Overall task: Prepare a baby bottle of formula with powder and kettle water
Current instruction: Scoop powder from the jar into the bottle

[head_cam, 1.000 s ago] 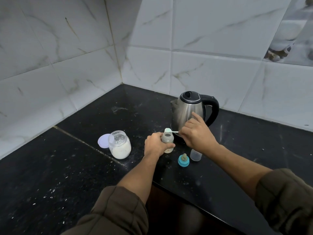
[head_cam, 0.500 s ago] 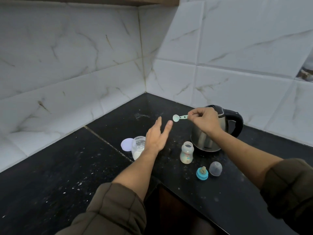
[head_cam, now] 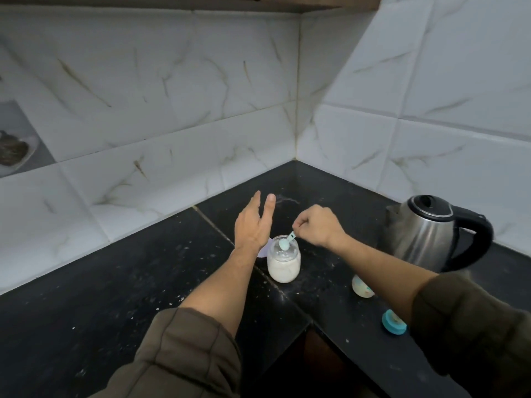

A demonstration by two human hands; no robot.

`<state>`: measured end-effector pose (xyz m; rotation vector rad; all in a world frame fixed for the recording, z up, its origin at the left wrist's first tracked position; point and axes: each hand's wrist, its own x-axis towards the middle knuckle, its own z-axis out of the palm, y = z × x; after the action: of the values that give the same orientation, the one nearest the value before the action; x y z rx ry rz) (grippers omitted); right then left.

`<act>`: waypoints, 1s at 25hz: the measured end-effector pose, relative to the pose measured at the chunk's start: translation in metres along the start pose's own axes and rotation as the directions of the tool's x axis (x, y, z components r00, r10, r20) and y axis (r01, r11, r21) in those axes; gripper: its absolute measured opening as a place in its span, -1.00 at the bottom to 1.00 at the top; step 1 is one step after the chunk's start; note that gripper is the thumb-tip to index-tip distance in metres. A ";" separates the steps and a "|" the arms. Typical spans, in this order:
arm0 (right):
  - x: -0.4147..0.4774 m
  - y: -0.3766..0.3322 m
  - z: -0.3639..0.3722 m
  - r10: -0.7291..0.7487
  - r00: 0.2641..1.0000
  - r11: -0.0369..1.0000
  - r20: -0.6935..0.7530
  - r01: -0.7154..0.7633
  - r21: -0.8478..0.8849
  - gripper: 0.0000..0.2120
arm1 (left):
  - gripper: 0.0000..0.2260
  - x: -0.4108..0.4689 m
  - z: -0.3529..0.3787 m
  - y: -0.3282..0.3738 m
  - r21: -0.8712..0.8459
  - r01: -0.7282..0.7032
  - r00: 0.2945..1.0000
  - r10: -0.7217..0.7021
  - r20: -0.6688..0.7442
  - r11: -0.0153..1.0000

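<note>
Bottle (head_cam: 362,288): upright on the surface (head_cam: 115,282), right of the jar (head_cam: 284,261), partly hidden by the right forearm. Left hand (head_cam: 253,222): released, open, hovering just left of the jar, likely ready to steady it. Right hand (head_cam: 316,225): pinch grip on the scoop (head_cam: 286,243), bowl dipped into the jar mouth for powder. Kettle (head_cam: 431,231): farthest right.
</note>
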<state>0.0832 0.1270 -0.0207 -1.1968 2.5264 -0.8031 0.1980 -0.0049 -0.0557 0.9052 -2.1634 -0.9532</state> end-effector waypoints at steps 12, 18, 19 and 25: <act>0.014 -0.013 0.045 -0.091 0.979 0.824 0.181 0.177 -0.538 -0.85 | 0.01 0.015 0.017 -0.030 0.091 -0.022 0.994 0.012 0.108 0.996; 0.015 -0.011 0.046 -0.073 0.975 0.839 0.210 0.174 -0.515 -0.87 | -0.05 0.021 0.022 -0.020 0.088 -0.047 0.991 0.035 0.131 0.995; 0.015 -0.011 0.043 -0.078 0.977 0.851 0.201 0.170 -0.497 -0.89 | -0.07 0.022 0.022 -0.016 0.084 -0.054 0.991 0.043 0.124 0.995; 0.009 -0.006 -0.007 -0.098 0.995 0.932 -0.001 0.092 -0.350 -0.82 | -0.25 0.025 0.032 0.019 0.055 -0.122 0.990 0.117 0.079 0.991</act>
<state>0.0778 0.1198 -0.0113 -1.4312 2.7228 -0.3905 0.1531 -0.0027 -0.0529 0.7682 -2.2929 -0.8815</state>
